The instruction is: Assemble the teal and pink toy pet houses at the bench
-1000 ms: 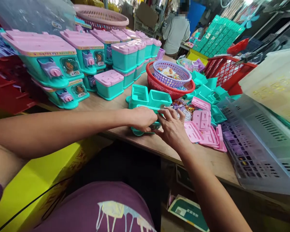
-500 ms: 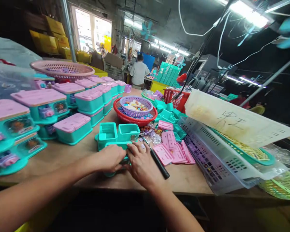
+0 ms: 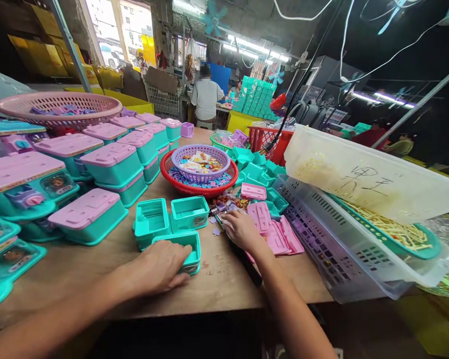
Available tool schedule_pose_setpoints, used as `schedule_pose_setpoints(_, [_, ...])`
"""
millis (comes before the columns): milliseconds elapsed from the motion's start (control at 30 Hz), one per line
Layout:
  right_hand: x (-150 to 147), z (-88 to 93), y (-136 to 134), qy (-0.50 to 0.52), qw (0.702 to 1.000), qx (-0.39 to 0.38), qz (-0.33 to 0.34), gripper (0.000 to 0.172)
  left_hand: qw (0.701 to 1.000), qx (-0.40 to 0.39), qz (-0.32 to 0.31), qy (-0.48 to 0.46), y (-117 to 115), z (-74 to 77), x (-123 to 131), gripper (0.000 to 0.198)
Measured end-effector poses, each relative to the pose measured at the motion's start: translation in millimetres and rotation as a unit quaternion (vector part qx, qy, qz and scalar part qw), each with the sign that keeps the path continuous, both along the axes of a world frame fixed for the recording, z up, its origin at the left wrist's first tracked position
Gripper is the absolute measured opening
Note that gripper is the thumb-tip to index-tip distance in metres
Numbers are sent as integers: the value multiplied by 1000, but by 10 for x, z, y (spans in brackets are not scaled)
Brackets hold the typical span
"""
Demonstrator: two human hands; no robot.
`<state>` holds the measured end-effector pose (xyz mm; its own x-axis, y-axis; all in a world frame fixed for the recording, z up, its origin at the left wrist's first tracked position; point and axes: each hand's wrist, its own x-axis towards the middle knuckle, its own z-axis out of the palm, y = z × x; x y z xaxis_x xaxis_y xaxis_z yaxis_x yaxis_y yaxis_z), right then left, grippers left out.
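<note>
My left hand (image 3: pixel 160 267) rests over the near left side of a teal open box (image 3: pixel 192 249), thumb and fingers apart around its edge. Behind that box stand two more open teal boxes, one at the left (image 3: pixel 151 219) and one at the right (image 3: pixel 189 212). My right hand (image 3: pixel 241 229) reaches over a black-handled tool (image 3: pixel 247 262), near small stickers and brown pieces (image 3: pixel 230 202); its fingertips are bent down and what they hold, if anything, is too small to tell. Pink lids (image 3: pixel 277 238) lie just right of it.
Lidded teal boxes (image 3: pixel 112 162) are stacked at the left. A purple basket (image 3: pixel 201 174) sits in a red one (image 3: pixel 167 174). Loose teal boxes (image 3: pixel 260 174) and a clear crate (image 3: pixel 322 249) stand at the right. A person (image 3: pixel 206 97) sits far back.
My right hand has left the near box and moved right, over the tool. My left hand stays at the box, whose open inside now shows. The view has shifted.
</note>
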<state>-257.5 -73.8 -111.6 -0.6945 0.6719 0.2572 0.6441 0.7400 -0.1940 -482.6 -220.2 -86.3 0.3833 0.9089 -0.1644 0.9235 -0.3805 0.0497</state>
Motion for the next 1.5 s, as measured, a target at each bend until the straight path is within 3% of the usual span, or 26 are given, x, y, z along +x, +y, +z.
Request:
schedule_pose_setpoints(100, [-161, -131, 10, -63, 997, 51, 0, 32, 1000, -18, 19, 3, 60, 130, 182, 30])
schedule_pose_setpoints(200, [-268, -185, -49, -105, 992, 72, 3, 32, 1000, 6, 15, 14, 0, 226, 307, 44])
schedule_pose_setpoints(333, [-188, -226, -257, -107, 991, 72, 20, 32, 994, 90, 4, 56, -210, 178, 196, 61])
schedule_pose_setpoints(433, [-56, -251, -516, -88, 994, 70, 12, 35, 990, 124, -24, 67, -325, 125, 5, 52])
schedule_pose_setpoints(567, [58, -295, -845, -82, 994, 64, -14, 39, 994, 79, -47, 62, -353, 191, -134, 25])
schedule_pose_setpoints(700, [106, -346, -1128, -70, 996, 58, -23, 42, 995, 76, -52, -43, -415, 218, -191, 7])
schedule_pose_setpoints(833, [167, -414, -1421, -42, 998, 46, -17, 49, 980, 91, 3, -177, -538, 120, -278, 25])
schedule_pose_setpoints(1033, [315, -564, -1668, 7, 998, 57, 13, 59, 956, 52, 90, -275, -625, 49, -283, 25])
schedule_pose_setpoints(1233, [426, -570, -1748, 120, 990, 38, 59, 34, 941, 31, 97, -324, -607, 61, -244, 19])
schedule_pose_setpoints(1333, [335, -412, -1767, 248, 965, -76, 36, 29, 934, 13, 86, -345, -566, 78, -249, 21])
schedule_pose_setpoints(1433, [102, -211, -1750, 390, 900, -193, -15, 26, 927, 8, 81, -367, -534, 96, -235, 21])
schedule_pose_setpoints(1500, [-104, -105, -1712, 446, 864, -231, -32, 19, 924, 6, 76, -375, -526, 106, -214, 20])
